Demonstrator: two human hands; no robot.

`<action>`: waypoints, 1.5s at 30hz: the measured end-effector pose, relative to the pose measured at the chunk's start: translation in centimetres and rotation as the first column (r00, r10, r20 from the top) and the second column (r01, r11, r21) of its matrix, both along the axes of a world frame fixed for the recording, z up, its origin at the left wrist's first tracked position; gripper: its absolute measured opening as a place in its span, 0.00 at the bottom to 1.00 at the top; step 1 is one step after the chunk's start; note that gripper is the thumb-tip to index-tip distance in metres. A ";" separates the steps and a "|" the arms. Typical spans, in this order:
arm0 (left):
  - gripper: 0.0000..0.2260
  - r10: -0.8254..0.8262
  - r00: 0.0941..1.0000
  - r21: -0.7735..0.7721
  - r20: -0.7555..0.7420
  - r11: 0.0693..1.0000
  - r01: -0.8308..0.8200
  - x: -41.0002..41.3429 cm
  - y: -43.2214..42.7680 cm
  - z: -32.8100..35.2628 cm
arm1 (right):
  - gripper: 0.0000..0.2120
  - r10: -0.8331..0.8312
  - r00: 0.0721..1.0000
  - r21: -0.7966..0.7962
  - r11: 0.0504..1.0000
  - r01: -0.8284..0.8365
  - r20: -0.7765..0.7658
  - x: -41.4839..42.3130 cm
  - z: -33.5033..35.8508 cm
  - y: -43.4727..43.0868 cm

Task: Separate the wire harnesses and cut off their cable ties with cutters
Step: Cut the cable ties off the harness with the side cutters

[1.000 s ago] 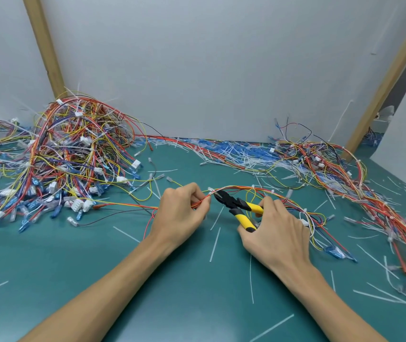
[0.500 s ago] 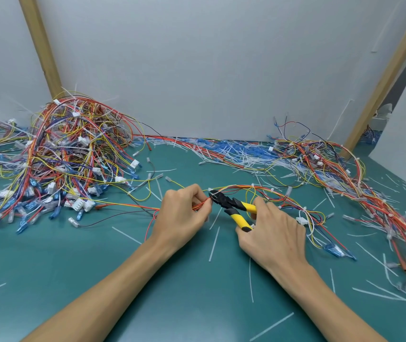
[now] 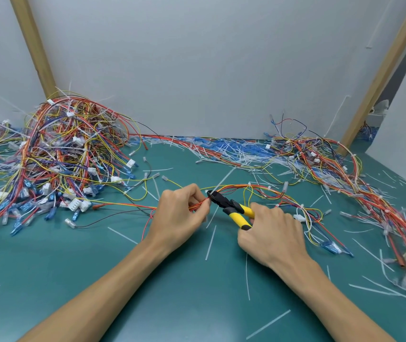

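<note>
My left hand [image 3: 179,215] pinches a bundle of red, orange and yellow wires, one wire harness [image 3: 258,187] that arcs off to the right over the green mat. My right hand [image 3: 271,233] grips the yellow-handled cutters [image 3: 231,207]. Their black jaws sit right against the harness beside my left fingertips, at a white cable tie [image 3: 207,191]. Whether the jaws have closed through the tie I cannot tell.
A tall tangled pile of harnesses [image 3: 61,156] fills the left side of the green mat [image 3: 73,267]. Another heap of wires [image 3: 345,181] runs down the right side. Cut white ties [image 3: 234,154] litter the back and lie scattered around my hands. White walls with wooden posts enclose the bench.
The cutters' jaws have moved left along the harness, closer to my left fingertips. My left hand has hardly moved.
</note>
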State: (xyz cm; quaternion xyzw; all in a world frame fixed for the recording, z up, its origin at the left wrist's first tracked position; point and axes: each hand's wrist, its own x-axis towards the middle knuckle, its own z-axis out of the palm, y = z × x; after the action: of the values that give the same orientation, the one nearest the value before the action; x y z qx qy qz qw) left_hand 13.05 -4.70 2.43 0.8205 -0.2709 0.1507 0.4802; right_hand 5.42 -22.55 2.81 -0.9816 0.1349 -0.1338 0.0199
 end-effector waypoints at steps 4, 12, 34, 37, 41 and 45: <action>0.09 -0.016 1.000 0.005 -0.009 1.000 0.016 0.0 0.0 -0.2 | 0.09 0.015 1.000 0.026 1.000 -0.014 -0.026 0.0 0.0 -0.5; 0.09 -0.012 0.999 0.018 -0.031 1.000 0.013 0.2 0.0 -0.4 | 0.08 0.016 0.997 0.106 0.994 -0.007 -0.081 0.1 0.2 -0.6; 0.05 -0.173 0.968 0.118 0.180 0.981 0.154 -1.0 -0.9 -0.1 | 0.32 0.236 0.905 0.905 0.159 -0.395 0.354 -0.2 0.1 1.2; 0.06 -0.247 0.944 0.176 0.218 0.961 0.211 -2.6 -2.2 -0.4 | 0.29 0.103 0.930 0.931 0.059 -0.360 0.353 -0.2 0.3 0.7; 0.16 -0.226 0.900 0.328 0.372 0.939 0.100 -2.7 -2.8 -0.4 | 0.28 -0.062 0.927 0.925 -0.073 -0.373 0.369 0.1 0.9 -1.0; 0.21 -0.147 0.787 0.281 0.599 0.959 -0.035 -2.3 -2.6 0.0 | 0.27 -0.123 0.921 0.927 -0.026 -0.375 0.369 0.3 0.8 -2.0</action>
State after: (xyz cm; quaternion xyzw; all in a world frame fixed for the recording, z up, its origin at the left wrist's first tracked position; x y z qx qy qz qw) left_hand 10.77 -7.34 2.41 0.7772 -0.4550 0.3550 0.2506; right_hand 5.70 -24.52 3.60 -0.6381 0.0911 -0.1649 0.7465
